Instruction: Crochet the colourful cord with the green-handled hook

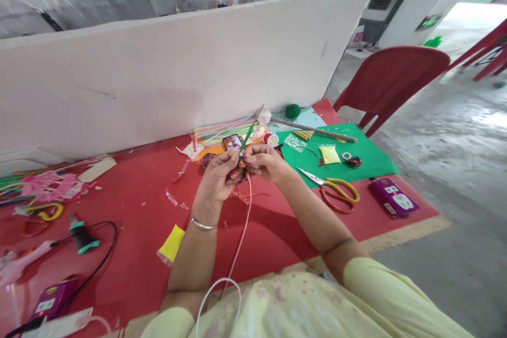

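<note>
In the middle of the head view, my left hand (219, 173) and my right hand (266, 162) meet above the red-covered table. Both are closed, fingertips pinching a small multicoloured yarn piece (242, 161), dark with orange spots. Fingers cover much of it. A thin green stick (246, 138) with a greyish tip rises from between the hands; whether it is stuck in the piece or held, I cannot tell. From just below my fingers a pale pink cord (246, 216) hangs toward my lap. Dark multicoloured yarn (208, 160) lies behind my left hand.
Scissors (330, 188) lie right of my right forearm, near a purple box (392, 197). Behind my hands are a phone (232, 142), thread spools (271, 139) and a grey rod (312, 129). A pink glue gun (29, 264) lies left. A white partition (166, 74) borders the table.
</note>
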### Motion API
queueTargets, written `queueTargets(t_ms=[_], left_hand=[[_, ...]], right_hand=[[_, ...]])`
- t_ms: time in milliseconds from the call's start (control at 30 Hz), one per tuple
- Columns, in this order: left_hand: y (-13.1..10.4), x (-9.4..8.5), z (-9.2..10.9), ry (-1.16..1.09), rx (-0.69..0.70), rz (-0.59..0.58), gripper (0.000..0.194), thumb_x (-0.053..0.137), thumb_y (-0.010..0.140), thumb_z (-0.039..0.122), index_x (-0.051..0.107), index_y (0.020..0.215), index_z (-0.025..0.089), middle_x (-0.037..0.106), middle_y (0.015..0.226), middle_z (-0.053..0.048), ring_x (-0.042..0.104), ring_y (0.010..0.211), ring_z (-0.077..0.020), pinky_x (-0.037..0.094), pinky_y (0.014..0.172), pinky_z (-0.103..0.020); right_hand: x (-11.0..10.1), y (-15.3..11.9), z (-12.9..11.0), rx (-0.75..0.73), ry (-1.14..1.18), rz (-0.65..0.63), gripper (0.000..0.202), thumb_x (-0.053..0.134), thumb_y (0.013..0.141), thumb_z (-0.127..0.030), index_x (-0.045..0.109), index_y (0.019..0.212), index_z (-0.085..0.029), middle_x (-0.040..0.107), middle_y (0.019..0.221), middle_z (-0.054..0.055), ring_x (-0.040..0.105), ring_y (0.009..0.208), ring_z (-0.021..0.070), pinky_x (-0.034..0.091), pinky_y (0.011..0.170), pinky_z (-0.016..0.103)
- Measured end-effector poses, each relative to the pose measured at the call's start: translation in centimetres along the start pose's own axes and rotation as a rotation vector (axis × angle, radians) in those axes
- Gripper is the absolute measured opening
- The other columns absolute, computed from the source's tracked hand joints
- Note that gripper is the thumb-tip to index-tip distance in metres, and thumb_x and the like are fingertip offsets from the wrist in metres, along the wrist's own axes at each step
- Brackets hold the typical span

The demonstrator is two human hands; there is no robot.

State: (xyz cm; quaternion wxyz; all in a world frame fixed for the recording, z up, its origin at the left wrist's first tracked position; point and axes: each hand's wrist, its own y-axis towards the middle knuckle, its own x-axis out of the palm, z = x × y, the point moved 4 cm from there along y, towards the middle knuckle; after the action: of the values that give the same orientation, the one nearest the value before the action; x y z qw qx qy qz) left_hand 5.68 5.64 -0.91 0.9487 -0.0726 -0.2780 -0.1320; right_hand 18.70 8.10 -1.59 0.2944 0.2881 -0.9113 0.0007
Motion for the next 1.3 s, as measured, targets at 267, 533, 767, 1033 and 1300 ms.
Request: queueTargets(t_ms=[267,533,767,1033,1300], left_hand=[[-0.1,-0.1,-0.1,0.024,0.003,0.011,0.035,0.094,0.071,0.036,0.068,0.076,0.012,0.051,0.057,0.004,0.037,0.043,-0.0017,0.024,0.039,-0.013],[-0.4,0.3,0.2,0.046,0.037,0.069,0.036,0.097,0.065,0.035,0.069,0.073,0.012,0.052,0.056,0.004,0.036,0.043,-0.0013,0.022,0.038,-0.013],[-0.7,0.5,0.6,0.082,0.088,0.159,0.035,0.098,0.061,0.036,0.074,0.072,0.013,0.054,0.054,0.004,0.039,0.043,-0.0018,0.026,0.038,-0.013],[-0.8,0.4,0.7,0.193,0.191,0.233,0.031,0.095,0.063,0.040,0.078,0.070,0.016,0.060,0.057,0.001,0.042,0.044,-0.0048,0.030,0.039,-0.017],[-2.3,1.0,2.9,0.767,0.487,0.190,0.012,0.082,0.083,0.026,0.083,0.073,0.019,0.069,0.066,-0.001,0.058,0.064,-0.0125,0.047,0.063,-0.022]], right_hand=[[-0.1,0.0,0.2,0.020,0.007,0.006,0.029,0.088,0.067,-0.033,0.064,0.068,-0.016,0.047,0.045,-0.011,0.037,0.035,0.0033,0.038,0.038,0.017],[-0.3,0.1,0.4,-0.003,-0.013,0.035,0.035,0.090,0.068,-0.036,0.061,0.065,-0.016,0.047,0.045,-0.010,0.038,0.035,0.0032,0.040,0.038,0.017],[-0.4,0.1,0.4,-0.019,-0.085,0.055,0.041,0.091,0.068,-0.043,0.060,0.065,-0.017,0.048,0.044,-0.010,0.038,0.035,0.0037,0.040,0.037,0.018],[-0.9,0.1,0.5,-0.045,-0.262,0.087,0.040,0.088,0.074,-0.046,0.062,0.067,-0.017,0.054,0.049,-0.007,0.045,0.040,0.0057,0.044,0.041,0.020],[-0.8,-2.2,-3.7,-0.119,-0.551,0.102,0.037,0.069,0.091,-0.053,0.075,0.094,-0.016,0.070,0.090,0.006,0.065,0.074,0.0143,0.058,0.055,0.022]])
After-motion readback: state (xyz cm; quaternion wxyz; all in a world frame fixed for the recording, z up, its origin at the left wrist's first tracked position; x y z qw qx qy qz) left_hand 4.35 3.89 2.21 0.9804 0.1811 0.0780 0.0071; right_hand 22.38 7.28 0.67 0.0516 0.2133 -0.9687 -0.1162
